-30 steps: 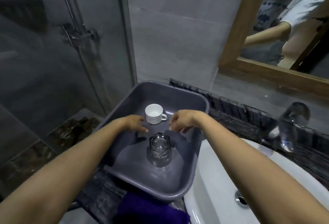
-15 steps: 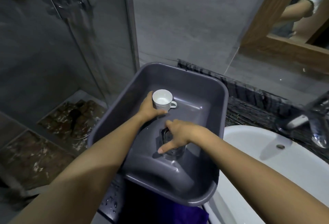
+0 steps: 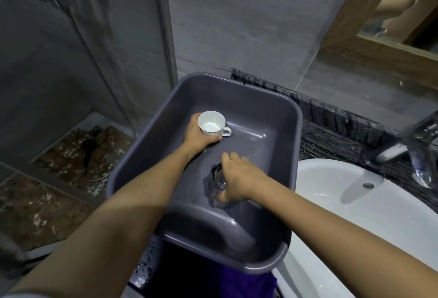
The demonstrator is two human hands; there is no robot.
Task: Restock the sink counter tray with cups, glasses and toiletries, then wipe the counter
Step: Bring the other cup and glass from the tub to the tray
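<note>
While both arms are stretched into the grey tub, two drinking vessels are held inside it. The tub is seen to be deep, rectangular and round-cornered, with a glossy plastic floor on which highlights are reflected. It is set on the dark stone counter, just left of the white basin, and its near end is raised over a purple cloth.

At the far left of the tub, the white cup is gripped by the left hand: the fingers are curled round its left and near sides. The cup is kept upright, its mouth is open to the camera, its inside is plain white, and its small loop handle is pointed right. A faint dark marking is visible on the outer wall.

Nearer and to the right, the clear glass is clasped from above by the right hand, with the thumb laid at the near side and the fingers bent over the far rim. Thick, transparent walls and a round mouth can be made out; much of the glass is covered by the palm. Whether it rests on the tub floor cannot be told.

A chrome tap is blurred at the right edge, and a wooden mirror frame is hung above it.
</note>
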